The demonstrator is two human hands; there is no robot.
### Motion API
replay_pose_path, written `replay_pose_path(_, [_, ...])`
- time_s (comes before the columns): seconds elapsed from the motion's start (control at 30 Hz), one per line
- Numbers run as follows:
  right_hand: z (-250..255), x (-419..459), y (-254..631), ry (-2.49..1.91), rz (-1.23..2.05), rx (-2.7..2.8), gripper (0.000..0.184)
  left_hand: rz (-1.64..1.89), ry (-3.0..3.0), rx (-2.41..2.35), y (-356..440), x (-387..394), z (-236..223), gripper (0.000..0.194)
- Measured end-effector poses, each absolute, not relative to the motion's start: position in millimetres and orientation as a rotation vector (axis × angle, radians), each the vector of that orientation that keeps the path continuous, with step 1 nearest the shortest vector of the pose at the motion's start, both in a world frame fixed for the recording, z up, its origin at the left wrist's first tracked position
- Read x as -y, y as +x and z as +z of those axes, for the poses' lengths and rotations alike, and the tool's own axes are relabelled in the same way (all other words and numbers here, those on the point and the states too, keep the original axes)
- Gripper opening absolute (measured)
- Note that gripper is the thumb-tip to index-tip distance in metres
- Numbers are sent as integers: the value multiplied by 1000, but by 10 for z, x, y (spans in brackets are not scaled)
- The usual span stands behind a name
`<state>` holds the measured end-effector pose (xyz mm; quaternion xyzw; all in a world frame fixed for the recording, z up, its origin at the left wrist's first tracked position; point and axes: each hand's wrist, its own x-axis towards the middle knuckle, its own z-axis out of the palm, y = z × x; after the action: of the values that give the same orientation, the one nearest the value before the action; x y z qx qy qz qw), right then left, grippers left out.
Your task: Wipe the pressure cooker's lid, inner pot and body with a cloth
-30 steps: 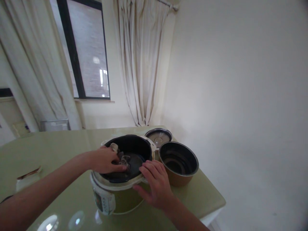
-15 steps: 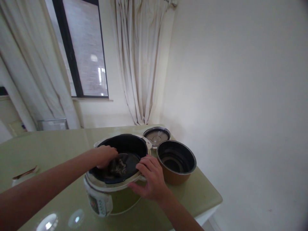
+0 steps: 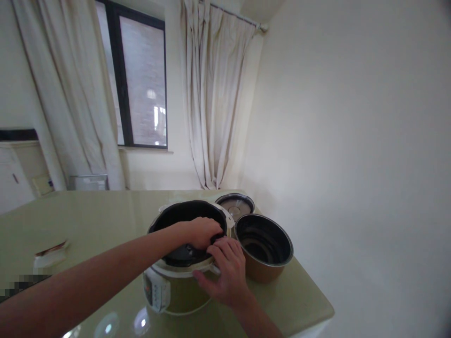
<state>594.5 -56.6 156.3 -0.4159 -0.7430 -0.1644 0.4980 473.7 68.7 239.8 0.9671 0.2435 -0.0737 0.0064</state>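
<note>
An electric cooker (image 3: 190,298) with a pale green body, a white rim and a label panel stands on the table, its top uncovered and its inside dark. My left hand (image 3: 204,232) reaches into it, fingers curled down near the right inner wall. Something dark shows beneath those fingers; what it is I cannot make out. My right hand (image 3: 227,267) grips the cooker's right rim, fingertips over the edge and thumb against the outside. Touching or close beside the cooker on the right is an inner pot (image 3: 266,270), brown outside and black inside.
A round lid-like disc (image 3: 234,205) with a metal rim lies behind the pot. The greenish glossy table (image 3: 112,211) ends at a corner on the right, near a white wall (image 3: 352,164). A small white packet (image 3: 51,256) lies on the left. Curtains (image 3: 218,94) hang behind.
My left hand has moved right across the cooker's inside, from the left inner wall towards the right one. My right hand stays on the rim. The view has shifted slightly.
</note>
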Motion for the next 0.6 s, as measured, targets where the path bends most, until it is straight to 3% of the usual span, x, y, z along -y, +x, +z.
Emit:
replay_pose_path(0.1, [1562,577,5925,-976,-412,1774,34,-319,2993,-751,4566,-661,2320,38])
replay_pose_path(0.23, [1589,605,5929,-1002,-383,1783,33,-383,3046,-808,4453,-797,2170,80])
replay_pose_path(0.27, [1598,615,5933,-1015,-370,1792,33,-376,3067,-812,4448,-845,2151,83])
replay_pose_path(0.43, [1622,646,5947,-1035,-353,1809,36,-231,3199,-792,4339,-1028,2212,38])
replay_pose_path(0.6, [1613,633,5974,-1024,-365,1823,35,-254,3258,-809,4006,-1033,2364,26])
